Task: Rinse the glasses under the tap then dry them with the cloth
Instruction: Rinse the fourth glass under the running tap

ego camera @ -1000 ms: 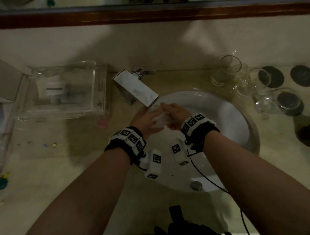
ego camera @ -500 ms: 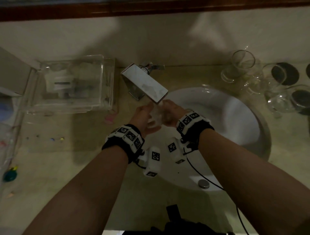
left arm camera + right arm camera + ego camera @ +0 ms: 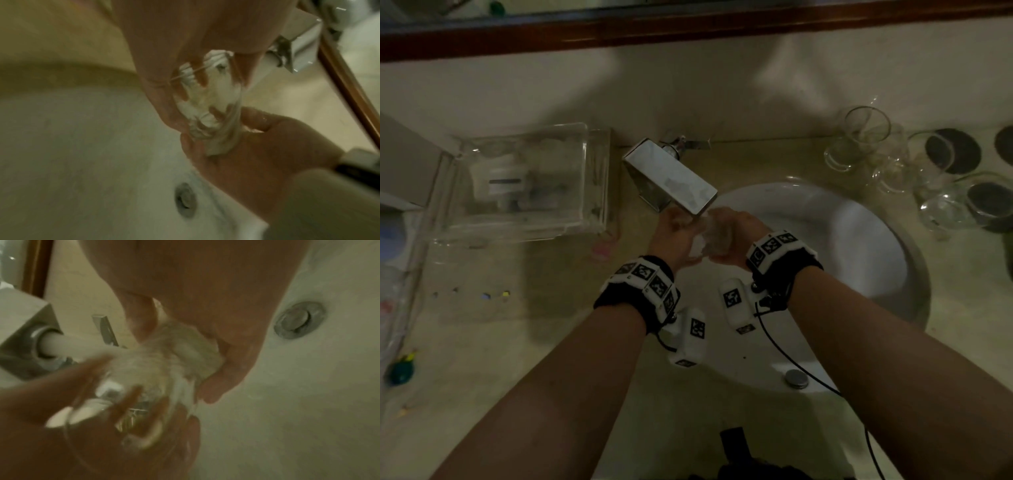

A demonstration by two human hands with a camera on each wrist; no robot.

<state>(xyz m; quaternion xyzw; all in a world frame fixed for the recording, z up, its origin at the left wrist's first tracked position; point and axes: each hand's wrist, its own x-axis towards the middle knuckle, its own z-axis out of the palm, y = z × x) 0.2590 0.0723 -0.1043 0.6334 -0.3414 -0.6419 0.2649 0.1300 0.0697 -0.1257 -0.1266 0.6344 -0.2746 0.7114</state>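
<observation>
A clear glass is held under the square chrome tap, over the white sink. My left hand curls round its left side, and my right hand grips it from the right. In the left wrist view my left fingers show through the glass, with the right hand's thumb and palm under it. In the right wrist view a white stream of water runs from the spout onto the glass. No cloth is in view.
Several clear glasses stand on the counter right of the sink, beside dark round coasters. A clear plastic box sits left of the tap. The drain plug lies at the basin's near side.
Both hands have moved the glass a little further up under the spout and stay there. The head view has shifted slightly.
</observation>
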